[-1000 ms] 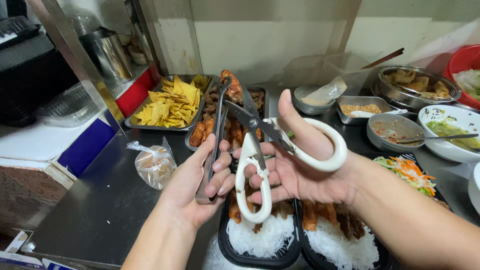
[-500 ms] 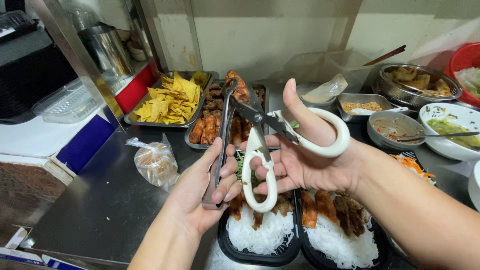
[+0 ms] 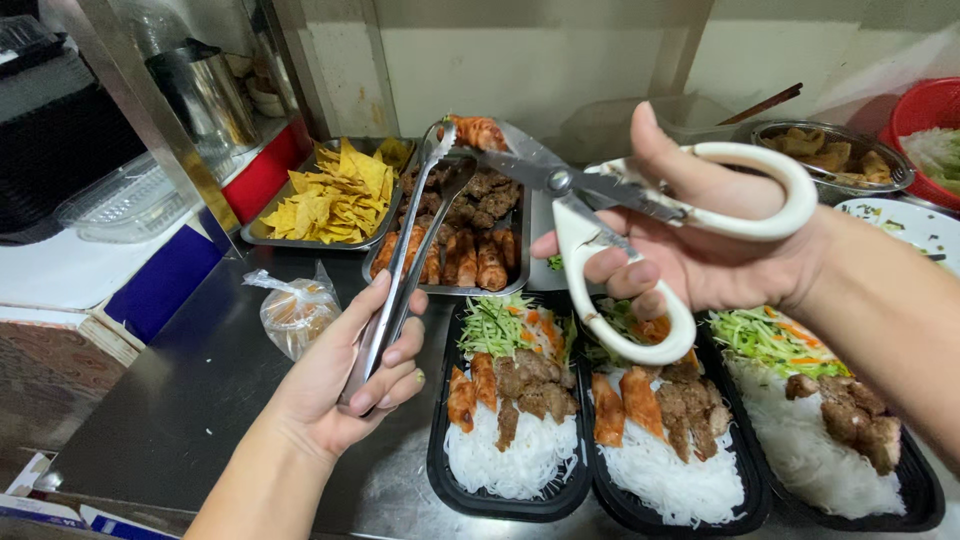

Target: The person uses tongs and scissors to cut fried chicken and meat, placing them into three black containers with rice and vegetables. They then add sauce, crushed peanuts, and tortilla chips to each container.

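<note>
My left hand [image 3: 350, 375] grips metal tongs [image 3: 405, 250] that pinch a fried roll [image 3: 478, 131] held up above the meat tray. My right hand [image 3: 690, 250] holds white-handled scissors [image 3: 640, 215], blades open and pointing left at the roll. Below my hands sit three black meal trays [image 3: 455, 495] filled with white noodles, grilled meat, cut rolls and shredded vegetables.
A steel tray [image 3: 480, 230] of grilled meat and rolls and a tray of yellow crisps [image 3: 330, 195] lie behind. A small tied plastic bag [image 3: 295, 310] rests on the steel counter. Bowls, a metal pot and a red basin [image 3: 925, 120] stand at the right.
Both hands rose and shifted right. The tongs swung the roll up toward the scissor blades, and the view moved closer to the meal trays.
</note>
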The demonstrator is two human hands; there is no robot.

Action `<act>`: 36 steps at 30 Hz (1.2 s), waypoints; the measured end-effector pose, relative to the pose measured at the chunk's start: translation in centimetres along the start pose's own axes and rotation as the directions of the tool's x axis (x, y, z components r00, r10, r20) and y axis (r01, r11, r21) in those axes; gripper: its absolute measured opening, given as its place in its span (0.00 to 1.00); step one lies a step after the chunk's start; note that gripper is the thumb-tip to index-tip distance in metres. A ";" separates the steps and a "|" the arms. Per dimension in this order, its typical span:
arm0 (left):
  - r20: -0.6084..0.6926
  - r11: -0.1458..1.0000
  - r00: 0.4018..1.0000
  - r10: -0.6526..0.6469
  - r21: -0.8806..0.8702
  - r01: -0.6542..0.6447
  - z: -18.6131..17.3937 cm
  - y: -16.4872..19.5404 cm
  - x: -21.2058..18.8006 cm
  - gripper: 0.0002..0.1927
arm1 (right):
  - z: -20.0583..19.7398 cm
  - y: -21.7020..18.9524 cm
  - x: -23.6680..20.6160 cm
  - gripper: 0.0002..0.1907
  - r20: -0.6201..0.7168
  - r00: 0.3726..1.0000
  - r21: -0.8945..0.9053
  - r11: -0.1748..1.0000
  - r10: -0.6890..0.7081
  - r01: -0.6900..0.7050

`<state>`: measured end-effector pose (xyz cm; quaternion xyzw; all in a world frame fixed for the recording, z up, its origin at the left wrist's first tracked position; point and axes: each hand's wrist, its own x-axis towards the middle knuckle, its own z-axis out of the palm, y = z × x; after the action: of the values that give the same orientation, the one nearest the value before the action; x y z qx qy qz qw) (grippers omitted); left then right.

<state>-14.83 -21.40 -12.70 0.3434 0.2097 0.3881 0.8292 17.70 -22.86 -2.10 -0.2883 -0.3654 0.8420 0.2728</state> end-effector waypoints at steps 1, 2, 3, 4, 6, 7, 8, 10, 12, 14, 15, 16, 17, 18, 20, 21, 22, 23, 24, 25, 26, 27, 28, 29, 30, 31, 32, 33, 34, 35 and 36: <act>0.000 1.000 1.000 0.001 0.007 -0.001 -0.1 0.0 -0.1 0.22 | -0.1 -0.2 -0.3 0.58 0.004 1.000 -0.019 1.000 -0.004 0.004; 0.001 1.000 1.000 0.003 0.013 -0.003 -0.1 -0.1 0.0 0.22 | -0.3 -0.3 -0.6 0.59 0.007 1.000 -0.038 0.999 -0.009 0.009; 0.013 1.000 1.000 0.007 0.019 -0.008 -0.1 -0.2 0.0 0.22 | -0.4 -0.3 -0.9 0.59 0.025 1.000 -0.037 0.999 0.000 0.001; 0.023 1.000 1.000 0.012 0.024 -0.013 0.0 -0.3 0.0 0.22 | -0.6 -0.4 -1.1 0.59 0.043 0.999 -0.035 0.999 0.010 -0.009; 0.025 0.999 1.000 0.013 0.030 -0.014 0.1 -0.4 0.1 0.21 | -0.9 -0.3 -1.4 0.60 0.079 0.996 -0.022 0.999 0.041 -0.040; 0.020 1.000 1.000 0.010 0.030 -0.011 0.2 -0.4 0.1 0.21 | -1.1 -0.3 -1.5 0.60 0.094 0.994 -0.012 0.998 0.061 -0.061; 0.015 1.000 1.000 0.007 0.029 -0.007 0.3 -0.4 0.2 0.21 | -1.1 -0.2 -1.5 0.61 0.108 0.991 -0.003 0.997 0.081 -0.081; -0.047 0.999 0.999 0.001 0.047 0.001 0.5 -0.5 0.3 0.19 | -1.1 0.1 -1.7 0.59 0.096 0.994 0.010 0.999 0.052 -0.053; -0.060 0.999 0.998 0.012 0.044 -0.010 0.9 -0.8 0.3 0.18 | -0.9 0.7 -1.8 0.61 0.117 0.992 0.061 0.997 0.038 -0.046; -0.025 0.999 0.999 0.038 0.017 -0.038 1.3 -1.3 0.5 0.17 | -0.5 1.8 -1.6 0.66 0.173 0.984 0.153 0.986 0.036 -0.063; -0.032 0.999 0.998 0.047 0.008 -0.047 1.5 -1.5 0.6 0.17 | -0.3 2.4 -1.4 0.68 0.183 0.983 0.143 0.989 0.009 -0.035; -0.038 0.998 0.998 0.056 -0.001 -0.056 1.7 -1.7 0.6 0.17 | -0.2 2.9 -1.3 0.69 0.193 0.981 0.132 0.991 -0.018 -0.008; -0.045 0.998 0.997 0.066 -0.009 -0.067 1.8 -1.7 0.7 0.17 | -0.1 3.2 -1.1 0.70 0.205 0.978 0.121 0.992 -0.045 0.021; -0.043 0.998 0.997 0.067 -0.001 -0.067 1.9 -1.7 0.7 0.17 | 0.0 3.4 -0.9 0.69 0.200 0.978 0.125 0.991 -0.063 0.038; -0.042 0.998 0.997 0.065 0.013 -0.065 1.9 -1.6 0.8 0.16 | -0.1 3.6 -0.7 0.68 0.189 0.977 0.135 0.988 -0.096 0.071; -0.047 0.998 0.997 0.056 0.018 -0.056 1.9 -1.5 0.8 0.17 | -0.2 3.5 -0.7 0.68 0.202 0.975 0.135 0.988 -0.096 0.070; -0.052 0.999 0.997 0.048 0.022 -0.047 1.8 -1.4 0.8 0.17 | -0.4 3.3 -0.6 0.69 0.216 0.972 0.134 0.989 -0.096 0.068; -0.057 0.999 0.998 0.041 0.027 -0.039 1.7 -1.3 0.7 0.17 | -0.5 3.0 -0.5 0.70 0.229 0.969 0.132 0.989 -0.096 0.067; -0.032 0.999 0.999 0.041 0.028 -0.040 1.6 -1.3 0.7 0.17 | -0.7 2.8 -0.5 0.70 0.225 0.969 0.125 0.989 -0.106 0.079; -0.008 0.999 0.999 0.043 0.029 -0.042 1.6 -1.2 0.6 0.17 | -0.8 2.7 -0.4 0.69 0.222 0.968 0.117 0.989 -0.115 0.091; 0.018 0.998 0.999 0.045 0.031 -0.046 1.4 -1.1 0.6 0.17 | -0.8 2.5 -0.4 0.69 0.219 0.968 0.107 0.989 -0.126 0.104; 0.007 0.998 0.999 0.043 0.042 -0.044 1.3 -1.0 0.6 0.17 | -0.9 2.4 -0.4 0.70 0.220 0.968 0.102 0.990 -0.121 0.101; -0.005 0.998 0.999 0.040 0.053 -0.040 1.2 -0.8 0.5 0.17 | -0.8 2.3 -0.3 0.70 0.220 0.969 0.098 0.990 -0.117 0.097; -0.018 0.997 0.999 0.036 0.063 -0.035 1.1 -0.7 0.5 0.17 | -0.8 2.3 -0.3 0.70 0.219 0.969 0.095 0.991 -0.112 0.093; 0.002 0.998 1.000 0.031 0.062 -0.031 1.0 -0.6 0.4 0.17 | -0.7 2.3 -0.3 0.69 0.213 0.970 0.099 0.991 -0.114 0.095; 0.022 0.998 0.999 0.026 0.062 -0.027 0.9 -0.3 0.4 0.17 | -0.7 2.3 -0.3 0.67 0.207 0.971 0.103 0.990 -0.116 0.096; 0.042 0.998 0.999 0.022 0.064 -0.025 0.8 -0.1 0.3 0.17 | -0.6 2.2 -0.2 0.66 0.202 0.972 0.105 0.989 -0.120 0.100; 0.027 0.996 1.000 0.012 0.084 -0.015 0.7 0.1 0.3 0.17 | -0.5 2.2 -0.2 0.65 0.185 0.975 0.078 0.991 -0.125 0.112; 0.013 0.995 1.000 0.004 0.104 -0.005 0.6 0.2 0.2 0.18 | -0.4 2.2 -0.2 0.64 0.169 0.977 0.050 0.991 -0.132 0.125; 0.000 0.992 1.000 -0.004 0.125 0.004 0.6 0.4 0.2 0.18 | -0.4 2.2 -0.2 0.63 0.152 0.979 0.021 0.990 -0.140 0.138; -0.010 0.992 1.000 -0.008 0.128 0.009 0.5 0.5 0.2 0.18 | -0.3 2.2 -0.2 0.63 0.151 0.979 0.011 0.990 -0.138 0.138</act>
<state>-14.63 -21.20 -11.99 0.3931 0.2395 0.3721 0.8060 17.54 -24.18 -3.95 -0.1975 -0.4040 0.8406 0.3019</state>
